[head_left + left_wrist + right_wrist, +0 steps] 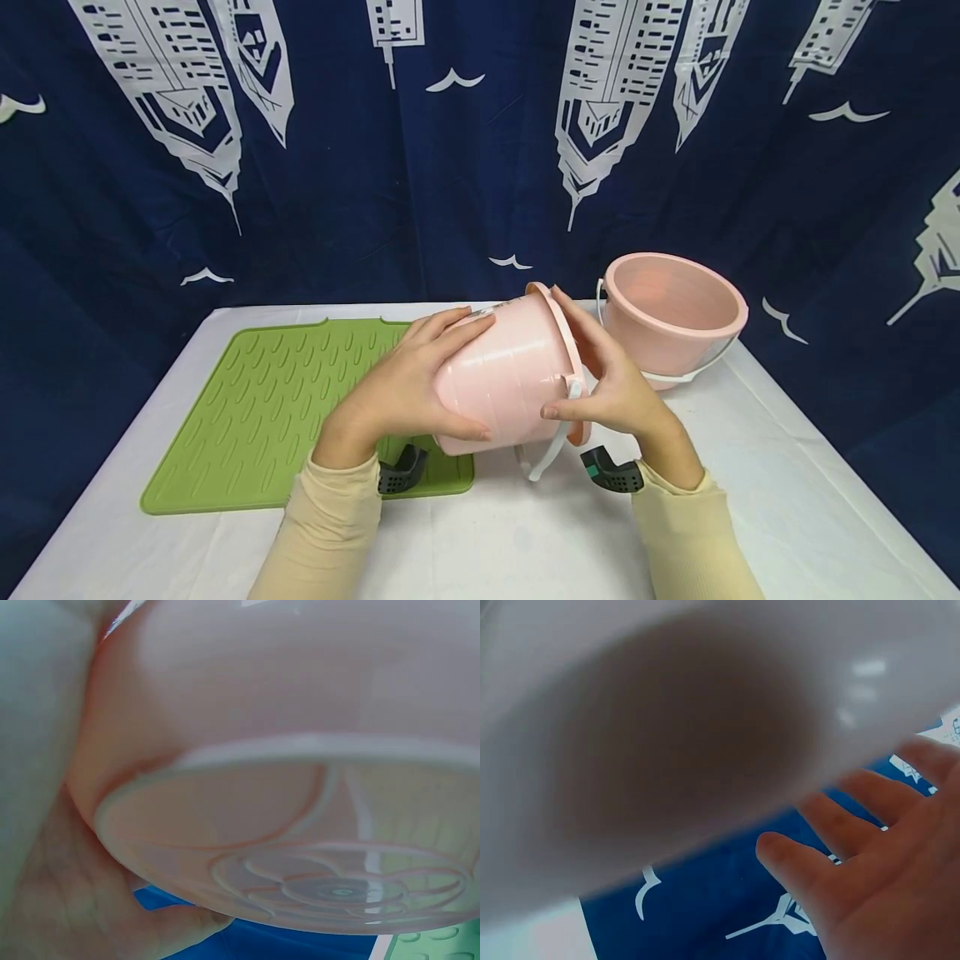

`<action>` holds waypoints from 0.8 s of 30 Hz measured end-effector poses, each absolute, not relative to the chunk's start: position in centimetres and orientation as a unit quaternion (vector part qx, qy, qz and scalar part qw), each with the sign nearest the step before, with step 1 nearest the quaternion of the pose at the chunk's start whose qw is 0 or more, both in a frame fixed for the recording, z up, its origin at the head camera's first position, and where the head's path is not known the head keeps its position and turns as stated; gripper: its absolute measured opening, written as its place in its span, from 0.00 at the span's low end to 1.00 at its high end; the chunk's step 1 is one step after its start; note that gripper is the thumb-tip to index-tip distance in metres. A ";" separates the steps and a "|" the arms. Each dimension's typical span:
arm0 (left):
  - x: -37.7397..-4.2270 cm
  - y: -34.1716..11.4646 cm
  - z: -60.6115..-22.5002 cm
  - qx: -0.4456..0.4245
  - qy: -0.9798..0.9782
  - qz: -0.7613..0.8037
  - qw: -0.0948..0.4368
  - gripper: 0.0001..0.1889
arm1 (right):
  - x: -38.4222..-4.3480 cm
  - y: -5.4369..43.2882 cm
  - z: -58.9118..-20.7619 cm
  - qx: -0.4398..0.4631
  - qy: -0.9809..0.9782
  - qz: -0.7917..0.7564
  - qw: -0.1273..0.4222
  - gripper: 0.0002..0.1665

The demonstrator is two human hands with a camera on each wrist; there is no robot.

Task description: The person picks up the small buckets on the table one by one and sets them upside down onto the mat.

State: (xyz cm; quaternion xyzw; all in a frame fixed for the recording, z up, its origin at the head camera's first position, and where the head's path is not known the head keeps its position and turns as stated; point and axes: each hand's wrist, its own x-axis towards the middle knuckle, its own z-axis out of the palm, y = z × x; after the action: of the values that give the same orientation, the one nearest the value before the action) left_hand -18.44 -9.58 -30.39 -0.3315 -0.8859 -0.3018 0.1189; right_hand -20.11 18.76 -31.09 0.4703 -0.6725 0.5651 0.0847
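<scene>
A pink plastic bucket (510,375) is held tilted on its side above the table, its mouth facing right. Its white handle (553,454) hangs down near the rim. The left hand (405,387) grips the wall near the base, fingers over the top and thumb along the near side. At the rim, the right hand (615,383) holds with fingers on the far edge and thumb by the handle joint. The left wrist view shows the bucket's ringed base (337,885). In the right wrist view, the bucket looks blurred and dark beside the right hand (870,877).
A second pink bucket (660,354) stands upright behind the right hand, its white handle lowered. On the left lies a green ridged mat (262,417), partly under the left arm. A white cloth (510,542) covers the table; a dark blue printed curtain (465,183) hangs behind.
</scene>
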 end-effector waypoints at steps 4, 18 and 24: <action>-18.4 -9.6 -30.4 -0.335 -0.885 -0.298 0.123 0.61 | -20.0 18.6 -31.0 0.471 -0.682 0.552 0.091 0.74; -18.4 -9.7 -30.4 -0.331 -0.893 -0.277 0.125 0.61 | -18.3 17.7 -29.7 0.426 -0.724 0.530 0.114 0.63; -18.3 -9.7 -30.3 -0.333 -0.894 -0.272 0.125 0.62 | -17.8 17.3 -29.2 0.428 -0.706 0.555 0.103 0.60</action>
State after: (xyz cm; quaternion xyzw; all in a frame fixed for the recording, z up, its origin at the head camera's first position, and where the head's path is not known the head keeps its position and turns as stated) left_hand -18.30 -9.67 -30.35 -0.3326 -0.8941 -0.2724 0.1255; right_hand -17.84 17.35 -29.21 0.4280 -0.7056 0.5552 0.1030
